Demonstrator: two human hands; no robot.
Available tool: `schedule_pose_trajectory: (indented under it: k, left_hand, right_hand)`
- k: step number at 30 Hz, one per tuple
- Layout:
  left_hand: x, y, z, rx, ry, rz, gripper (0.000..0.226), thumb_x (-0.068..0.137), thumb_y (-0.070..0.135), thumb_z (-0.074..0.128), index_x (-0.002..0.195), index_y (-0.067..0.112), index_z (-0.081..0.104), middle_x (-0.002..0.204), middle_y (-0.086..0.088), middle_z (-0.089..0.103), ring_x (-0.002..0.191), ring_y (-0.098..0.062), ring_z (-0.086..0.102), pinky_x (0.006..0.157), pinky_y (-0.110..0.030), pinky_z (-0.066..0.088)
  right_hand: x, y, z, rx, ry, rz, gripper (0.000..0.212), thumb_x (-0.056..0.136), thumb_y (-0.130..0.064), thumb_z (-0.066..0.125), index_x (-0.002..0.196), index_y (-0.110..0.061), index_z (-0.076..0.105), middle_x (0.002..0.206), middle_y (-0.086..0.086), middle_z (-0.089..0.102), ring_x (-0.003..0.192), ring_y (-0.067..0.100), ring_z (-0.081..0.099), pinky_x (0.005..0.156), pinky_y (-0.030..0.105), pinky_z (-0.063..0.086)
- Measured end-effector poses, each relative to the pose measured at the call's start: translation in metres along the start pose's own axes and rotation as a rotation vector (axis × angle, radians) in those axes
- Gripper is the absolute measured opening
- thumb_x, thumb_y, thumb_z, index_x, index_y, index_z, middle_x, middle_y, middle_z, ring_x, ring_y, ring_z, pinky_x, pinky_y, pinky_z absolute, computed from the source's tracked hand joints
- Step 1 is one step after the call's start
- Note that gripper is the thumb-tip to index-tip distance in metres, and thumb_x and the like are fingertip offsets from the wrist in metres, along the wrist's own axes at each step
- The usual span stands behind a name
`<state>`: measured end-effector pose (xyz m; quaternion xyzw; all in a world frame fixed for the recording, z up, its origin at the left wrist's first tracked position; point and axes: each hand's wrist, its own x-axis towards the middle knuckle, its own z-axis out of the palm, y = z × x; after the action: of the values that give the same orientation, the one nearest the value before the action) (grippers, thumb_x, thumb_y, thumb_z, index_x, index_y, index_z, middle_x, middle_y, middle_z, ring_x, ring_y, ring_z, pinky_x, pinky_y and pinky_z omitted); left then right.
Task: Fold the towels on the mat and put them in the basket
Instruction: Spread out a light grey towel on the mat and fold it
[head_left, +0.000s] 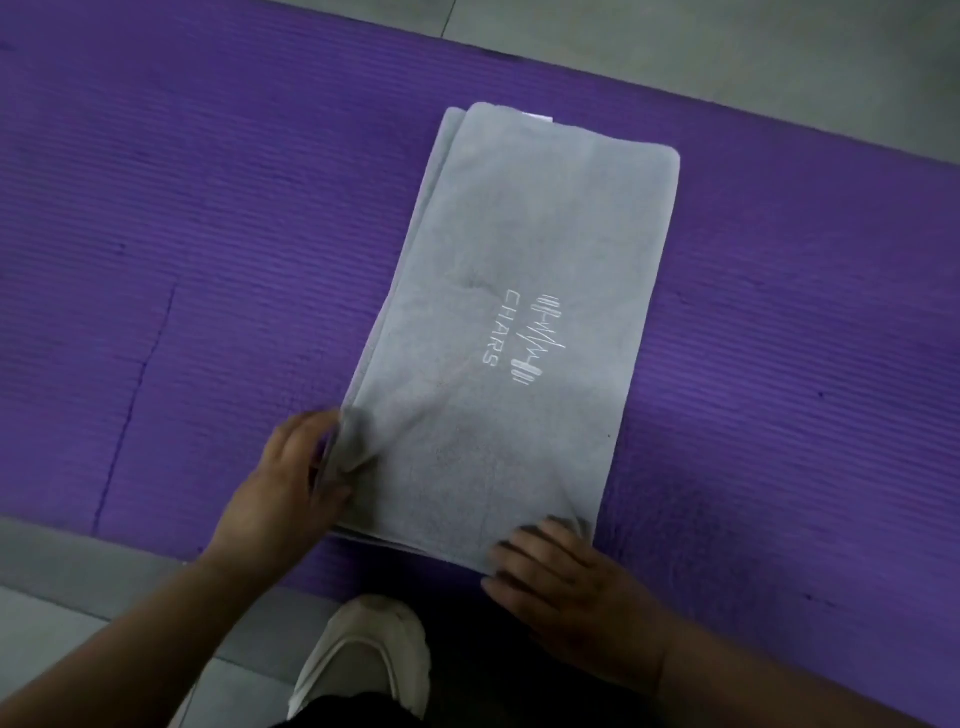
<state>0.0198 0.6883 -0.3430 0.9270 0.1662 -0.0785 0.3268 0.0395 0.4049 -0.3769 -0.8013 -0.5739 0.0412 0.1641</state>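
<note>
Item: grey towel, folded into a long layered rectangle, lying flat on the purple ribbed mat, its long side running away from the person.
Marking: white embroidered lettering reading "CHARS", set sideways. Beside it is a white line emblem, a barbell joined by a heartbeat trace.
Label: small white tag showing at the far edge, any print too small to read.
Left hand: at the near-left edge, arm reaching in from the lower left. Grip closed on the stacked edge layers, fingers curled round them.
Right hand: at the near-right corner, back of the hand up. Grip bent over the corner, which puckers at the fingertips.
Also present: a white shoe at the mat's near edge, and grey tiled floor beyond the mat.
</note>
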Motion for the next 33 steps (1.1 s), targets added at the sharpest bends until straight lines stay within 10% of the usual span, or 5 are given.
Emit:
schedule_pose_trajectory:
  k: [6,16,23,27,33]
  left_hand:
    - [-0.021,-0.018,0.016,0.412,-0.218,0.654,0.048,0.093,0.055,0.026,0.123,0.023,0.045,0.13,-0.002,0.053,0.122,-0.018,0.04,0.111,-0.028,0.015]
    - [-0.004,-0.017,0.012,0.372,-0.169,0.76,0.034,0.099,0.032,0.02,0.108,0.018,0.05,0.106,-0.004,0.07,0.104,-0.015,0.054,0.099,-0.018,0.029]
    - [-0.038,0.03,-0.017,0.042,-0.45,0.45,0.029,0.065,0.034,0.051,0.093,0.03,0.043,0.071,0.01,0.063,0.07,0.002,0.056,0.058,-0.007,0.041]
    - [-0.022,0.046,-0.018,-0.354,-0.718,0.208,0.033,0.065,0.039,0.053,0.095,0.05,0.046,0.088,0.023,0.061,0.073,0.007,0.058,0.069,-0.013,0.046]
    - [0.055,0.084,-0.023,-0.3,-0.53,0.307,0.066,0.056,0.045,0.071,0.104,0.072,0.034,0.1,0.021,0.045,0.092,0.02,0.046,0.076,0.004,0.032]
  right_hand:
    - [-0.002,0.012,-0.008,-0.015,-0.099,0.041,0.028,0.077,-0.033,0.046,0.101,-0.018,0.047,0.106,0.0,0.045,0.098,0.016,0.045,0.095,0.036,0.034]
    - [0.035,0.008,-0.027,0.126,-0.25,0.29,0.024,0.058,-0.014,0.029,0.075,-0.024,0.044,0.06,-0.01,0.057,0.051,0.007,0.055,0.045,0.013,0.041]
    - [0.011,0.025,-0.089,0.92,-0.625,0.584,0.033,0.053,-0.034,0.041,0.08,-0.052,0.048,0.064,-0.029,0.055,0.059,-0.007,0.049,0.056,0.008,0.034]
    - [0.009,0.045,-0.117,1.096,-0.442,0.816,0.019,0.062,-0.011,0.058,0.069,-0.029,0.058,0.062,-0.027,0.061,0.056,-0.011,0.051,0.053,0.005,0.036]
    - [0.043,0.105,-0.125,0.856,-0.019,1.042,0.023,0.084,0.004,0.058,0.087,-0.019,0.057,0.072,-0.01,0.054,0.048,-0.012,0.049,0.052,0.0,0.037]
